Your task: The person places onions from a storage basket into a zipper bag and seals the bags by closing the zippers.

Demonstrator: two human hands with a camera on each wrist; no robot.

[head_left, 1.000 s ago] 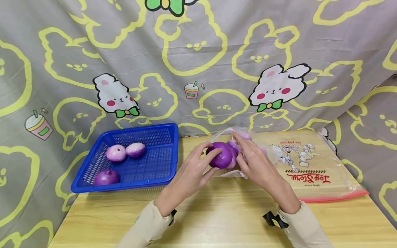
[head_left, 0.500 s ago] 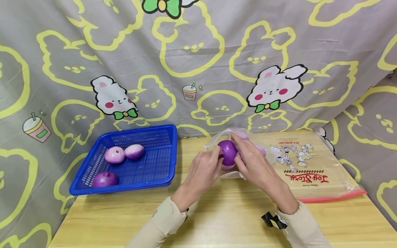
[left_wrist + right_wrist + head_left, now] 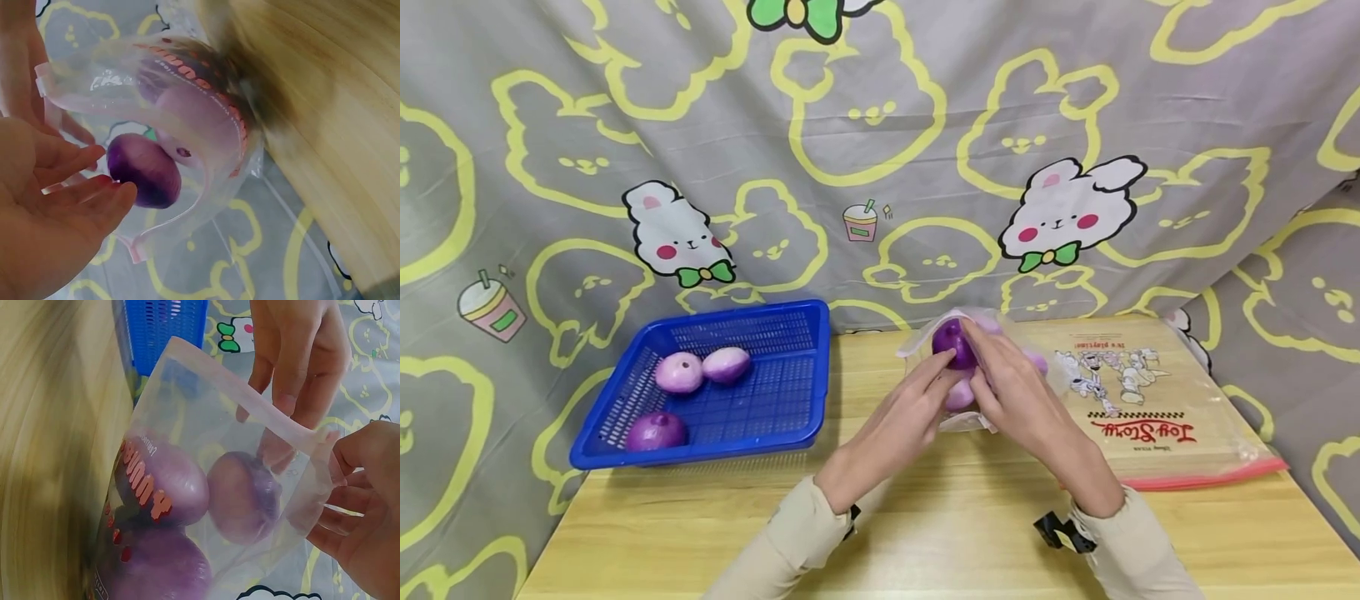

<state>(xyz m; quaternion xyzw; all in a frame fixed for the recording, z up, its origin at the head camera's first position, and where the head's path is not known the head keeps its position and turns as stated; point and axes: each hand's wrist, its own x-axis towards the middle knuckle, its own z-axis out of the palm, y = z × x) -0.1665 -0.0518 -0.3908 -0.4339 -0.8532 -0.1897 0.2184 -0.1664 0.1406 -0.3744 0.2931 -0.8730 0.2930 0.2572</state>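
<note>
The left hand (image 3: 904,421) pushes a purple onion (image 3: 953,343) with straight fingers; the onion sits at its 1 o'clock, inside the clear bag (image 3: 187,412). The right hand (image 3: 1011,392) pinches the bag's rim.

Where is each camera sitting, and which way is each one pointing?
Head: worn high, looks forward and down at the table, blue basket, both sleeves, left hand and right hand.
Left wrist: looks past the left hand into the bag mouth.
Right wrist: looks through the bag wall; both hands show.
Shared: the purple onion at the mouth.
</note>
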